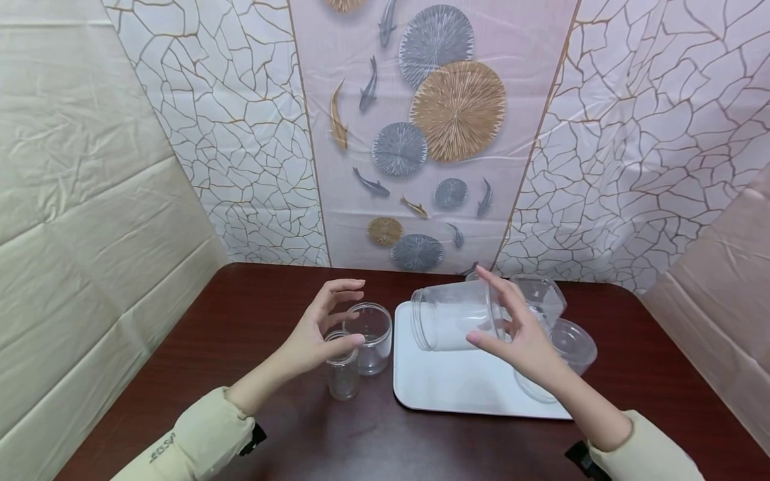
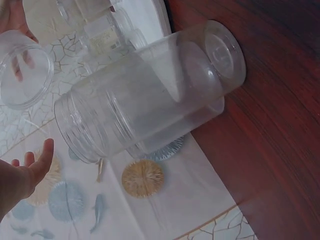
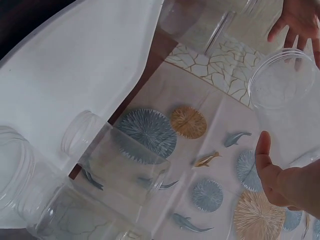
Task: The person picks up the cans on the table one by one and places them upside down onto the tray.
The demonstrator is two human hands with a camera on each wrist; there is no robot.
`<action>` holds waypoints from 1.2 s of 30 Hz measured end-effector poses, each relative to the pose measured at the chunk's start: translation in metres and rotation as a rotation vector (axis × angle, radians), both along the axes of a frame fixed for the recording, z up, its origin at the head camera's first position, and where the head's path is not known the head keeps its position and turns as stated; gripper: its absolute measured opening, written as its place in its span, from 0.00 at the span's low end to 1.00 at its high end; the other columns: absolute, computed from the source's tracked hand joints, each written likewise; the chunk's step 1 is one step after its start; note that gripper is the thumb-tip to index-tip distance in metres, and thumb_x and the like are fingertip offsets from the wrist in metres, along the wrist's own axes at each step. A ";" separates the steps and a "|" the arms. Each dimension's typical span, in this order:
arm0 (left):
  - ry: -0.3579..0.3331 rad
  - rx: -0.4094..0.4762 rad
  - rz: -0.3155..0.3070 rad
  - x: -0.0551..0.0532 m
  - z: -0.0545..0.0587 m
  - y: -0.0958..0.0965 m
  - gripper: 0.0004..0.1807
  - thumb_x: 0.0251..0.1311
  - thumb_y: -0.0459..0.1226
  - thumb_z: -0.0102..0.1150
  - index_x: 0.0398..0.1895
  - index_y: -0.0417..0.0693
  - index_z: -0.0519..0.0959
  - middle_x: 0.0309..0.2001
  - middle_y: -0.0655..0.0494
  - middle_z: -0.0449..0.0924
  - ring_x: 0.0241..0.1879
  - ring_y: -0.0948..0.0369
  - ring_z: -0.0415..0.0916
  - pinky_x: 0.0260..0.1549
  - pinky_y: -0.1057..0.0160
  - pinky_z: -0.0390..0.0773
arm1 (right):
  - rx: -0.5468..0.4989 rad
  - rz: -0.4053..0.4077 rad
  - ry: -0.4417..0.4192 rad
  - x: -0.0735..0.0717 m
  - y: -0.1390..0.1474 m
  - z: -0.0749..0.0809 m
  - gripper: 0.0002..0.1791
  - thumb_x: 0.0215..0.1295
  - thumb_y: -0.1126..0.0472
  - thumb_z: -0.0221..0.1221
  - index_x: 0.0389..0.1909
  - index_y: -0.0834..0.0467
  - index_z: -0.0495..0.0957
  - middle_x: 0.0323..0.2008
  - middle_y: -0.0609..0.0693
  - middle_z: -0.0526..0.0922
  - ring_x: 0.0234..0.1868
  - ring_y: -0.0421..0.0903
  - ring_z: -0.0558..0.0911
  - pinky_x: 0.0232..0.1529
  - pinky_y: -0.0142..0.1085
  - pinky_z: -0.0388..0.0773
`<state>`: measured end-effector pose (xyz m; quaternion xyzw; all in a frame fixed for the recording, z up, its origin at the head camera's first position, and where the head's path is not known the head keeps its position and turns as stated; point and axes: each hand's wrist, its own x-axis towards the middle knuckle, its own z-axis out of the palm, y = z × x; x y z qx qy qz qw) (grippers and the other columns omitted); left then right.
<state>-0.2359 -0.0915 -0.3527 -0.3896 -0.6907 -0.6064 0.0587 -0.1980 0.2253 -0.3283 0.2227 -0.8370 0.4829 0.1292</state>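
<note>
My right hand (image 1: 523,334) holds a clear plastic jar (image 1: 451,314) on its side above the white tray (image 1: 445,391), thumb and fingers spread round its base end. The jar's threaded mouth points left, toward my left hand (image 1: 315,331). That hand hovers with fingers apart and loosely bent, holding nothing. Near it stand a wide clear jar (image 1: 374,351) and a smaller narrow one (image 1: 343,382), overlapping in the head view. In the right wrist view, the held jar (image 3: 285,85) shows between both hands.
Several clear containers crowd the right side of the tray, among them a squarish one (image 1: 538,294) and a round one (image 1: 574,344). The dark red-brown table (image 1: 289,427) ends at a patterned cloth backdrop (image 1: 259,167).
</note>
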 end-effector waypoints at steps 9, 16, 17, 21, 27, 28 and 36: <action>0.029 -0.035 0.029 0.001 -0.001 -0.008 0.36 0.47 0.26 0.68 0.61 0.41 0.62 0.64 0.57 0.64 0.61 0.60 0.65 0.54 0.50 0.75 | 0.035 -0.032 0.001 -0.003 0.006 0.001 0.44 0.54 0.66 0.66 0.70 0.43 0.56 0.65 0.48 0.58 0.65 0.53 0.60 0.48 0.27 0.73; 0.008 -0.050 0.043 0.001 -0.003 -0.014 0.32 0.48 0.26 0.67 0.58 0.43 0.65 0.63 0.55 0.65 0.61 0.64 0.65 0.54 0.59 0.76 | 0.091 -0.053 0.039 -0.007 0.010 -0.001 0.43 0.54 0.65 0.66 0.69 0.46 0.57 0.65 0.48 0.59 0.63 0.31 0.58 0.48 0.40 0.74; 0.010 -0.052 0.045 0.001 -0.003 -0.015 0.32 0.49 0.26 0.67 0.58 0.43 0.65 0.63 0.55 0.65 0.61 0.65 0.65 0.54 0.59 0.76 | 0.093 -0.052 0.038 -0.008 0.011 -0.002 0.43 0.54 0.64 0.66 0.69 0.46 0.57 0.65 0.49 0.59 0.62 0.30 0.58 0.48 0.44 0.74; 0.013 -0.072 0.060 0.000 -0.006 -0.017 0.34 0.50 0.26 0.66 0.62 0.44 0.64 0.62 0.58 0.66 0.61 0.65 0.65 0.54 0.54 0.76 | 0.112 -0.062 0.038 -0.009 0.014 -0.002 0.43 0.54 0.63 0.66 0.70 0.46 0.57 0.66 0.51 0.59 0.60 0.27 0.57 0.47 0.49 0.71; 0.038 -0.066 0.104 -0.001 -0.010 -0.019 0.34 0.49 0.24 0.65 0.62 0.42 0.66 0.60 0.59 0.67 0.58 0.65 0.67 0.53 0.51 0.76 | 0.164 -0.069 0.067 -0.011 0.018 -0.001 0.44 0.54 0.62 0.67 0.71 0.44 0.56 0.65 0.48 0.61 0.60 0.26 0.58 0.45 0.38 0.72; 0.036 -0.066 0.112 -0.001 -0.010 -0.019 0.34 0.49 0.24 0.65 0.62 0.42 0.66 0.60 0.59 0.68 0.58 0.65 0.67 0.53 0.52 0.76 | 0.169 -0.066 0.068 -0.012 0.018 -0.001 0.44 0.54 0.62 0.67 0.71 0.45 0.56 0.65 0.48 0.61 0.60 0.26 0.58 0.45 0.36 0.72; 0.046 -0.091 0.142 -0.001 -0.017 -0.020 0.34 0.48 0.25 0.67 0.61 0.43 0.67 0.61 0.43 0.67 0.58 0.67 0.66 0.53 0.56 0.76 | 0.203 -0.036 0.040 -0.012 0.021 0.002 0.44 0.56 0.60 0.66 0.71 0.41 0.54 0.65 0.50 0.61 0.64 0.39 0.60 0.46 0.39 0.72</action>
